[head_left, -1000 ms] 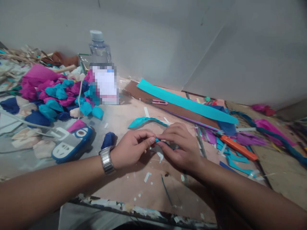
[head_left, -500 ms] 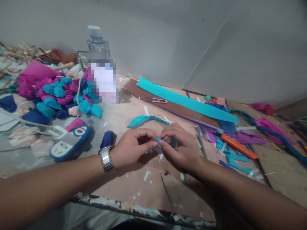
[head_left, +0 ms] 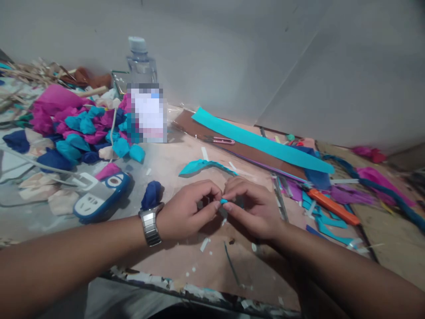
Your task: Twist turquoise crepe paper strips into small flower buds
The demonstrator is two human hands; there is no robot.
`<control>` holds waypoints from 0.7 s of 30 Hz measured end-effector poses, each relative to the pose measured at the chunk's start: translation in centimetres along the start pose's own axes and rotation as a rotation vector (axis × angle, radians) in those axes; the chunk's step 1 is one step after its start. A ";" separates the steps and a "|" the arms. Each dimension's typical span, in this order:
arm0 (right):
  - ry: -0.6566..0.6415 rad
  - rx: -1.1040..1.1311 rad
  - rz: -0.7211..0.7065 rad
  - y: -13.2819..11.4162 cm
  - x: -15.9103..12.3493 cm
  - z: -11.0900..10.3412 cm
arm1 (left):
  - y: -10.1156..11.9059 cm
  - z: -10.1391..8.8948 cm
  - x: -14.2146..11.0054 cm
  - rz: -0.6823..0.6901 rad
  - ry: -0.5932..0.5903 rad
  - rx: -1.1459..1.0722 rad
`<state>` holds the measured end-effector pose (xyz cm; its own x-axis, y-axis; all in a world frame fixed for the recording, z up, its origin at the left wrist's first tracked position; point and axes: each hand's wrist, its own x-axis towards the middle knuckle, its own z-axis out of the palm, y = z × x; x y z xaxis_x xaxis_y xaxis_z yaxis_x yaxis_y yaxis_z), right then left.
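Thumb and forefinger of my left hand pinch one side of a small turquoise piece of crepe paper. My right hand is closed on its other side, so the fingertips of both hands nearly meet. Just beyond the hands lies a twisted turquoise paper strip with a flared, leaf-like end. It runs behind my right fingers, and whether it joins the pinched piece is hidden. A dark blue crumpled paper piece sits beside my left wrist, which wears a metal watch.
Crumpled pink, blue and cream pieces pile up at left near a power strip and a bottle. Behind the hands lie a turquoise sheet and small pink snips. An orange cutter rests among scraps at right.
The whole view has shifted slightly, moving things to the right. My fingertips have shifted a little on the turquoise piece, and more of it shows between them. Both hands keep their pinch.
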<state>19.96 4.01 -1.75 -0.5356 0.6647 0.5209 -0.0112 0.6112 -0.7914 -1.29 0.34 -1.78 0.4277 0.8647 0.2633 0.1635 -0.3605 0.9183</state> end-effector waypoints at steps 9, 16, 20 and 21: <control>0.038 0.031 0.108 0.1 -0.2 0.2 | 0.4 -0.2 0.0 0.067 0.020 0.147; 0.074 0.031 0.189 0.2 -0.3 0.4 | 0.6 -0.3 0.0 0.049 0.040 0.196; 0.061 -0.001 0.170 0.4 -0.2 0.4 | 0.5 -0.2 -0.1 0.038 0.066 0.181; 0.060 -0.018 0.156 0.4 -0.2 0.4 | 0.5 -0.3 0.0 0.034 0.077 0.171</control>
<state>19.67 3.94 -2.27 -0.4785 0.7761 0.4106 0.0840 0.5060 -0.8585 -1.47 0.23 -1.27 0.3672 0.8728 0.3215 0.3015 -0.4387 0.8466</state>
